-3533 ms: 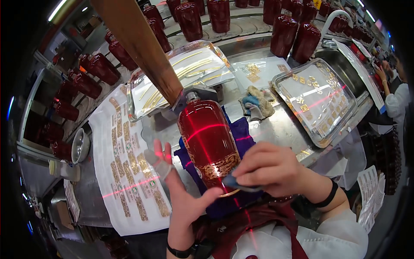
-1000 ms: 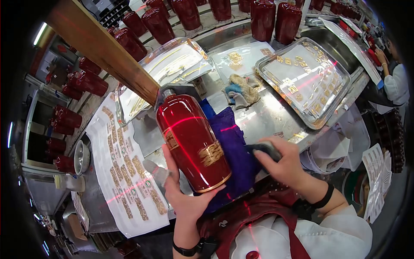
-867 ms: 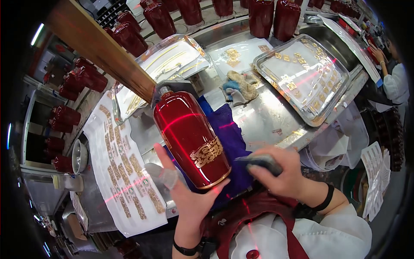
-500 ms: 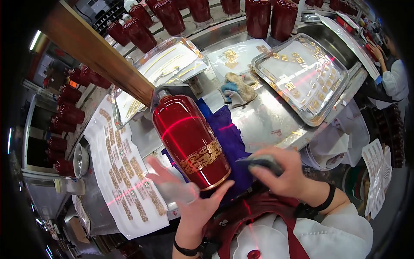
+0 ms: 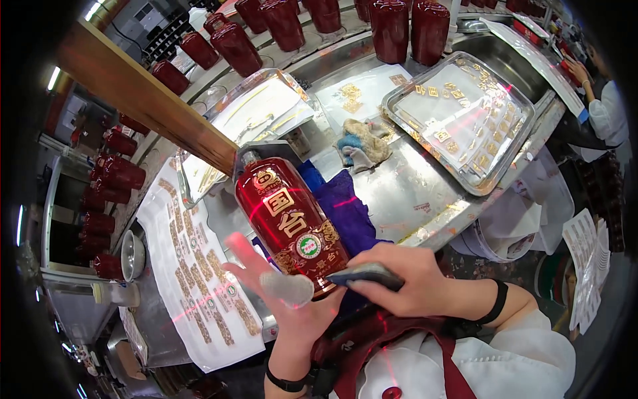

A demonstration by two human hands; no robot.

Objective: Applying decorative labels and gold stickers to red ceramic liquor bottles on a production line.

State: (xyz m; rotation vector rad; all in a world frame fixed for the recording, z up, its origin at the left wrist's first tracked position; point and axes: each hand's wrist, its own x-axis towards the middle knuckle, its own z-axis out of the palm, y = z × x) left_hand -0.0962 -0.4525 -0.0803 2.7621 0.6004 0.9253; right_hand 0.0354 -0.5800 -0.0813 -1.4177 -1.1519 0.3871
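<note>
A dark red glossy bottle (image 5: 302, 199) lies slanted on a purple cloth (image 5: 349, 206), its neck against a grey holder by the wooden post. Gold characters, a gold patterned band and a round green-and-white emblem (image 5: 308, 247) face up. My left hand (image 5: 292, 299) is at the bottle's base with fingers spread, the palm side touching or close to it; one finger wears a pale cover. In my right hand (image 5: 405, 282) is a dark, flat, pointed scraper-like tool (image 5: 369, 274), its tip at the bottle's lower end. Whether the tip presses on the glass I cannot tell.
A white sheet of gold decals (image 5: 199, 279) lies left. Metal trays, one with gold pieces (image 5: 465, 120), stand behind and right, near a crumpled rag (image 5: 362, 145). The wooden post (image 5: 153, 100) slants down from upper left. Red bottles line the back; another person (image 5: 601, 106) is far right.
The bottle has turned about its length, so the characters and emblem now face up. My right hand has moved left with the tool, up to the bottle's lower end.
</note>
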